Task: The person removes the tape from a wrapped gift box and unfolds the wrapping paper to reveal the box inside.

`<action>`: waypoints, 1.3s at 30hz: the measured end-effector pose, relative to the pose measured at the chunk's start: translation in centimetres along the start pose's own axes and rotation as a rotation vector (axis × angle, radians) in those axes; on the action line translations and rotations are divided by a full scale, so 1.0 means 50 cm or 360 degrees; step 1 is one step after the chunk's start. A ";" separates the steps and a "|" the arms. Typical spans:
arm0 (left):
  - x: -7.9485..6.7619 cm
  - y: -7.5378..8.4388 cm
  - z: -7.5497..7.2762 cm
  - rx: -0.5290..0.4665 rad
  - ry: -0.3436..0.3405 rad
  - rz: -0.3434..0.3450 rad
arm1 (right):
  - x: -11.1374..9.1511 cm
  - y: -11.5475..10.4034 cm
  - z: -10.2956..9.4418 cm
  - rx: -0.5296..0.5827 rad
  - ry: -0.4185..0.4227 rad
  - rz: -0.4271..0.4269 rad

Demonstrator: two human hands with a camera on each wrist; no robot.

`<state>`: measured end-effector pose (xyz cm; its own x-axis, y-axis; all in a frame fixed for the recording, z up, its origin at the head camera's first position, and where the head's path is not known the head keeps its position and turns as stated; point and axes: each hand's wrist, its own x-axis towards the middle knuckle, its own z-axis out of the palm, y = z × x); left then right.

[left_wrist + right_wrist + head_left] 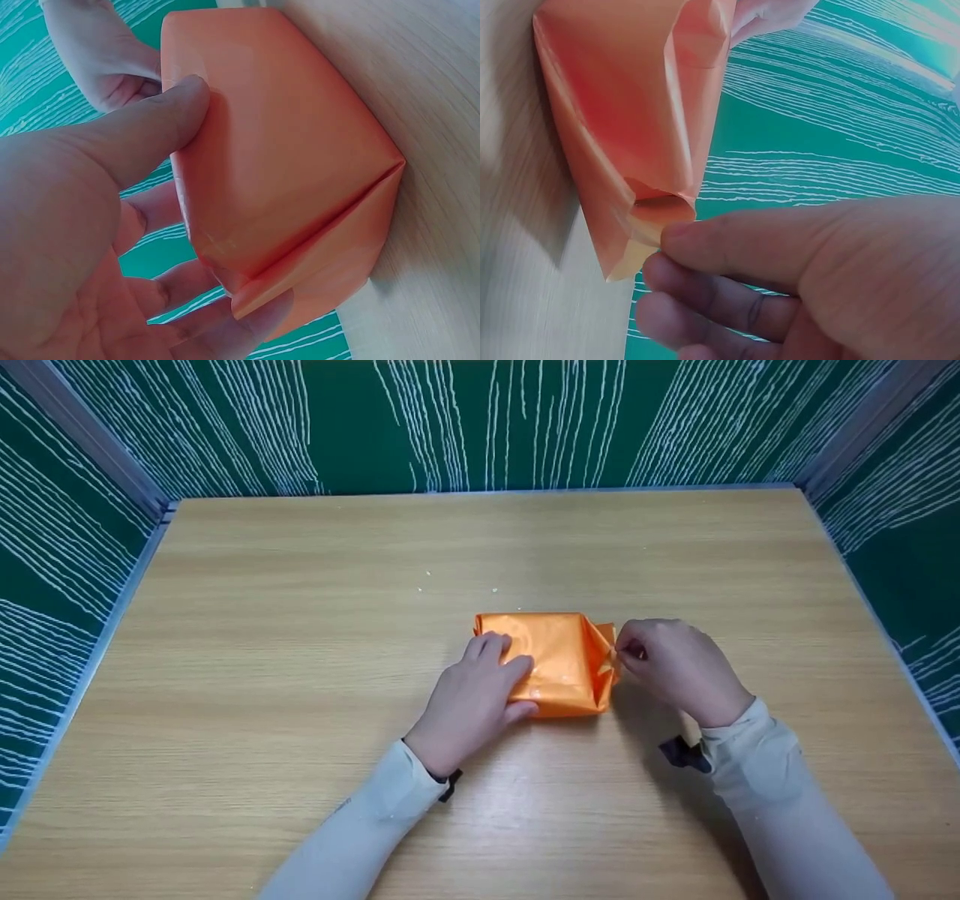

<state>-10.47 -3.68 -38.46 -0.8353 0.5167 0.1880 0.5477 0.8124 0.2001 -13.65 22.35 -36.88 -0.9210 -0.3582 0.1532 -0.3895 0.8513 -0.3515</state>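
Orange packet (pixel 559 656) is lying folded where my left hand (pixel 471 701) is gripping it; my right hand (pixel 679 666) is pinching its other end, still gaping.

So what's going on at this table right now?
A person is handling an orange-wrapped parcel on the wooden table. The left hand holds its left side, while the right hand pinches the loose end flap at the right. That end is creased inward but sticks out, not yet folded flat.
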 end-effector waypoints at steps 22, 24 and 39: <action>-0.002 0.001 0.000 0.0001 -0.0004 -0.0002 | -0.001 0.007 0.002 -0.0058 -0.0075 0.0082; -0.003 0.001 -0.001 -0.0006 -0.0014 -0.0009 | 0.001 0.007 0.004 -0.0066 -0.0096 0.0103; -0.002 -0.001 0.002 -0.0037 0.0001 -0.0005 | 0.001 -0.015 -0.015 0.0011 0.0074 0.0155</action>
<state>-10.43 -3.74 -38.60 -0.8369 0.5140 0.1882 0.5461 0.8075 0.2231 -13.41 21.96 -35.90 -0.9534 -0.2556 0.1603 -0.2983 0.8786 -0.3729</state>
